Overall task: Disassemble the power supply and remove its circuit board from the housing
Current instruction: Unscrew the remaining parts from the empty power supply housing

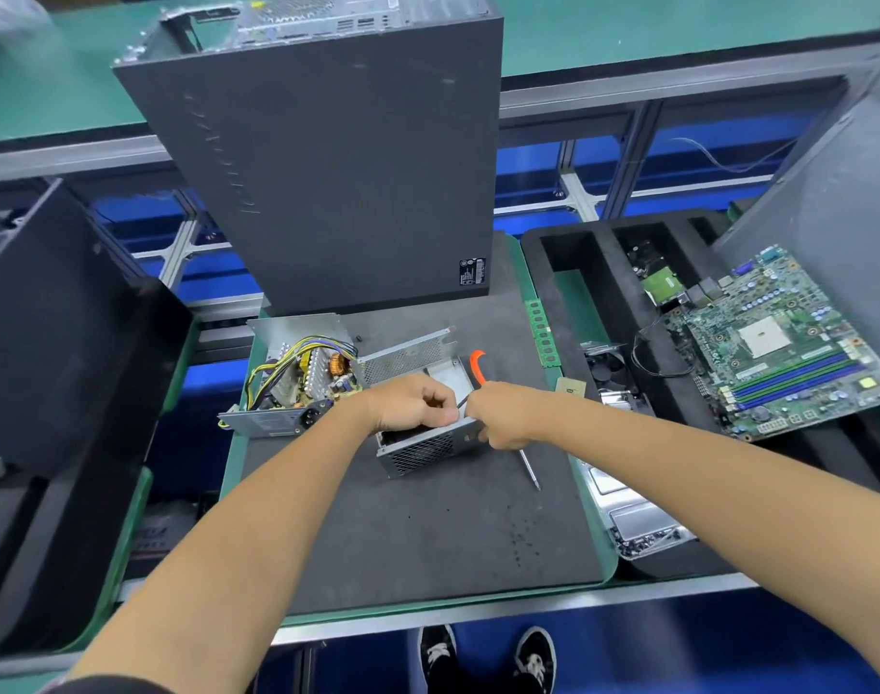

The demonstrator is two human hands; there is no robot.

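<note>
The opened power supply (pixel 278 423) sits at the mat's left, its circuit board (pixel 308 380) with yellow wires and a copper coil exposed in the metal base. To its right stands a separate metal housing cover (pixel 420 450) with mesh sides. My left hand (pixel 415 405) grips the cover's top edge, thumb pressed on the rim. My right hand (pixel 503 415) curls round the cover's right corner. A thin dark strand (pixel 461 400) runs between the two hands. An orange tool handle (pixel 478 365) shows above my right hand and a metal shaft (pixel 530 468) below it.
A dark computer case (pixel 338 167) stands upright behind the black mat (pixel 428 533). A foam tray (pixel 578 273) on the right holds a motherboard (pixel 778 353), a RAM stick (pixel 540 333), a fan and metal parts. A black bin (pixel 52 353) stands on the left.
</note>
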